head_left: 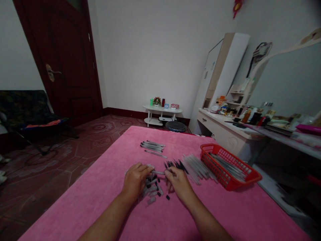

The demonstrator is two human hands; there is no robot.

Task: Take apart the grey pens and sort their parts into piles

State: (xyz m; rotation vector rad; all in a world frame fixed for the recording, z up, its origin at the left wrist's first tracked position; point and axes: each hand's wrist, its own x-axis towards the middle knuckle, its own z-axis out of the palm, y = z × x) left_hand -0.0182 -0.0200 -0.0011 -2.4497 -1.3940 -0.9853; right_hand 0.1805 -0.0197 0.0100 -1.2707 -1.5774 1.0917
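My left hand (136, 178) and my right hand (177, 179) face each other above the pink cloth. Between them is a slim pen (158, 172), lying level, its two ends pinched in my fingers. Under and between the hands lies a heap of small clear and black pen caps (151, 190). Several assembled pens (152, 146) rest side by side farther off. Just right of my right hand are dark pen tips (177, 164) and a row of clear pen barrels (198, 167). My fingertips are partly blurred.
A red plastic basket (230, 167) with thin refill-like sticks stands at the table's right. The pink-covered table (100, 201) ends on the left above a tiled floor. A dressing table (225, 124) with bottles stands right; a folding chair (32, 117) is left.
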